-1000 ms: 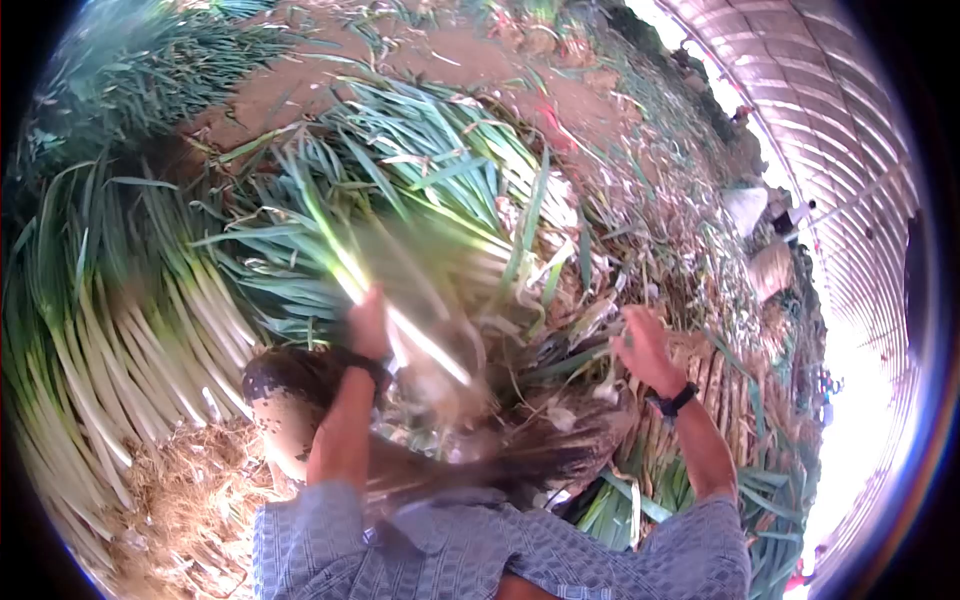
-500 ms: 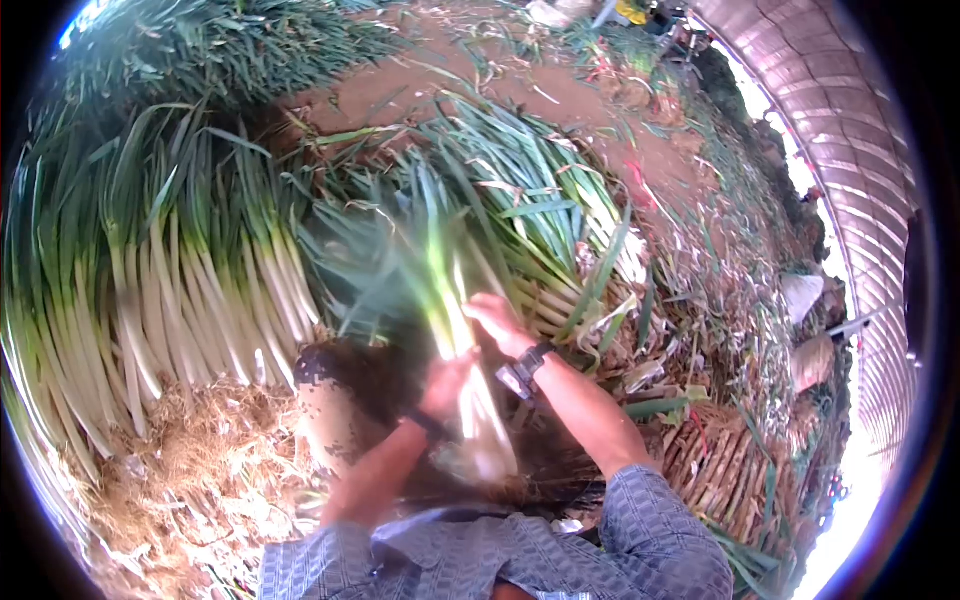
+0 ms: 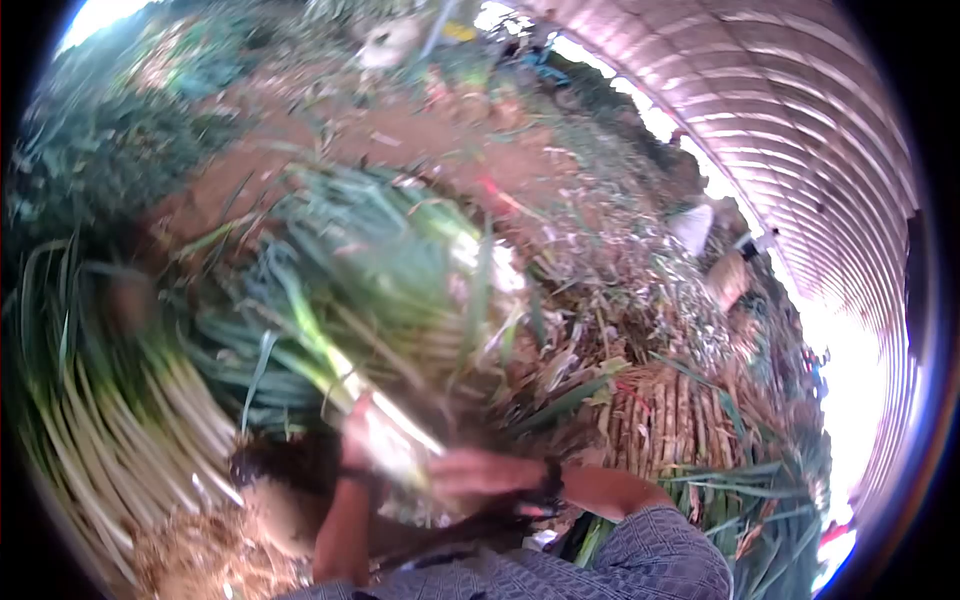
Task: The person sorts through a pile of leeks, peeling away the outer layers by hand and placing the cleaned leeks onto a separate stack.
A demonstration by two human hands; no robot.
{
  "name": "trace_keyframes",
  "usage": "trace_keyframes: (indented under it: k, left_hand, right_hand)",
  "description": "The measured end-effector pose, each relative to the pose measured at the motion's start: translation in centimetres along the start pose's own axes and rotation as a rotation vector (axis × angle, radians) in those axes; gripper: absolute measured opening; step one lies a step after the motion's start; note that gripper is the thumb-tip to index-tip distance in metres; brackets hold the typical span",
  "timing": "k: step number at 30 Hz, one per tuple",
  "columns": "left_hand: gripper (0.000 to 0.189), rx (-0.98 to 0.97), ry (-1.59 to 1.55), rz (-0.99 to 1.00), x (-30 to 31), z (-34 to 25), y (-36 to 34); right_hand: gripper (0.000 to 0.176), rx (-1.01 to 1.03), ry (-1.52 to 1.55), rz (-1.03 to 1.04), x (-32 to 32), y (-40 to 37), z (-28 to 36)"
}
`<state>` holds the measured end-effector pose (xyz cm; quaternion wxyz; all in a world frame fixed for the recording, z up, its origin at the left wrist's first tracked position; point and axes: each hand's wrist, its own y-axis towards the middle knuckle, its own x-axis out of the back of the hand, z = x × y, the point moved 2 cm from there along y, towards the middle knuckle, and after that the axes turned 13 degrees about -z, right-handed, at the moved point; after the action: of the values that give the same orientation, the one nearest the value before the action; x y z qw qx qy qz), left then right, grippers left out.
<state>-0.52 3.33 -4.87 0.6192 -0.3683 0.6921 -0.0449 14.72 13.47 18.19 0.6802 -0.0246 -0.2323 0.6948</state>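
Observation:
Several long green onions (image 3: 330, 365) slant from upper left to lower right in front of me, green leaves up and white stalks down. My left hand (image 3: 362, 432) is closed round their white part, blurred by motion. My right hand (image 3: 482, 472), with a dark band at its wrist, lies by the lower end of the stalks; its fingers are smeared, and I cannot make out whether it grips them. A row of upright onions (image 3: 130, 420) stands at the left. A loose heap of onions (image 3: 390, 240) lies beyond my hands.
Dry roots (image 3: 215, 550) cover the lower left. A stack of brown stalks (image 3: 670, 425) lies at the right, beside scattered leaf litter (image 3: 610, 270). Bare soil (image 3: 430, 145) shows farther off. A ribbed arched roof (image 3: 780, 120) curves along the upper right.
The view has turned to the right. The held onions now tilt more to the left, and my right hand has moved from their upper part down to near their lower end.

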Motion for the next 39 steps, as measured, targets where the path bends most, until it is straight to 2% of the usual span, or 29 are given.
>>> trace_keyframes:
  k: [1,2,4,5,6,7,9,11,12,13,14,15,17,18,19,20,22,23,25,26,28,29,30,33,35,37,39]
  left_hand:
    - [0.048,-0.104,0.013,-0.14,-0.2,-0.3,0.6]
    - [0.048,-0.262,0.026,-0.151,0.9,0.0,1.5]
    - [0.045,-0.411,-0.012,-0.154,0.5,-0.9,1.4]
    - [0.043,-0.395,-0.055,-0.141,-0.6,-1.4,0.3]
    - [0.039,-0.351,0.031,-0.152,2.5,-1.4,2.5]
    - [0.037,-0.351,-0.009,-0.1,0.2,-2.0,-0.1]
    - [0.035,-0.26,-0.022,-0.187,-2.7,-3.1,-2.1]
    - [0.039,-0.169,-0.085,-0.104,-2.9,-2.5,-1.8]
    - [0.044,-0.25,-0.042,-0.118,-1.9,-1.9,-1.0]
    - [0.045,-0.315,0.179,-0.208,-0.1,-1.7,-0.3]
    - [0.045,-0.308,0.197,-0.265,-2.1,-1.5,-2.9]
    - [0.044,-0.502,0.423,-0.263,0.8,-0.8,-0.3]
    - [0.028,-0.416,0.242,-0.285,0.7,0.6,0.4]
    - [0.026,-0.344,0.206,-0.307,-0.8,0.5,-1.6]
    - [0.024,-0.277,0.17,-0.318,-1.7,0.5,-2.6]
    - [0.023,-0.275,0.168,-0.322,-1.5,0.9,-2.6]
    - [0.022,-0.274,0.167,-0.334,-0.1,1.7,-2.3]
    - [0.024,-0.352,0.202,-0.26,1.7,2.5,-0.9]
    - [0.024,-0.509,0.399,-0.243,4.5,3.8,0.3]
    - [0.024,-0.533,0.461,-0.268,4.4,3.8,-0.3]
    - [0.024,-0.539,0.517,-0.306,4.1,4.0,-0.7]
    - [0.024,-0.508,0.509,-0.325,4.1,4.1,-0.8]
    - [0.024,-0.477,0.5,-0.344,4.1,4.2,-0.9]
    - [0.026,-0.347,0.433,-0.372,2.7,3.5,-2.5]
    - [0.028,-0.359,0.394,-0.28,1.0,3.2,-3.8]
    - [0.026,-0.253,0.259,-0.244,1.1,4.3,-3.6]
    - [0.023,-0.167,0.184,-0.206,1.1,4.1,-4.1]
  right_hand:
    - [0.032,-0.045,-0.008,0.048,0.0,-1.4,1.3]
    - [0.035,-0.089,-0.018,0.095,0.0,-2.9,2.6]
    - [0.033,-0.059,0.114,0.085,2.6,-5.0,0.8]
    - [0.031,-0.151,0.25,0.104,4.3,-6.1,-0.3]
    - [0.03,-0.152,0.204,0.007,6.4,-7.4,-1.2]
    - [0.028,-0.152,0.159,-0.091,8.7,-8.9,-2.2]
    - [0.025,0.009,-0.055,-0.388,14.9,-11.3,-1.8]
    - [0.021,0.011,-0.172,-1.014,20.6,-13.1,-0.7]
    - [0.021,-0.012,-0.213,-1.312,22.8,-14.1,0.4]
    - [0.022,-0.084,-0.271,-1.257,21.4,-12.9,-0.4]
    - [0.023,-0.145,-0.34,-1.187,20.2,-11.2,-0.6]
    - [0.025,-0.185,-0.421,-1.119,19.9,-9.3,-0.6]
    - [0.028,-0.272,-0.602,-1.027,19.5,-7.2,-1.0]
    - [0.023,0.148,-0.741,-0.773,17.6,-4.5,-5.9]
    - [0.024,-0.15,-0.132,-0.575,12.9,-1.3,-5.6]
    - [0.024,-0.184,-0.051,-0.509,9.3,1.4,-5.9]
    - [0.029,-0.218,-0.064,-0.457,4.7,7.9,-8.1]
    - [0.033,-0.233,-0.015,-0.435,3.1,10.7,-8.8]
    - [0.034,-0.284,-0.015,-0.35,1.0,15.1,-9.2]
    - [0.04,-0.187,-0.184,-0.446,0.1,17.5,-10.8]
    - [0.041,-0.107,-0.141,-0.415,-0.9,20.6,-13.9]
    - [0.042,-0.07,-0.122,-0.397,-1.2,21.4,-14.5]
    - [0.042,-0.063,-0.007,-0.206,-0.9,21.2,-12.8]
    - [0.035,-0.249,0.355,-0.261,-0.4,20.7,-12.9]
    - [0.028,-0.469,0.746,-0.231,0.1,19.5,-13.8]
    - [0.022,-0.519,0.813,-0.335,-0.9,19.3,-15.9]
    - [0.03,-0.544,0.725,-0.341,-1.0,19.5,-17.5]
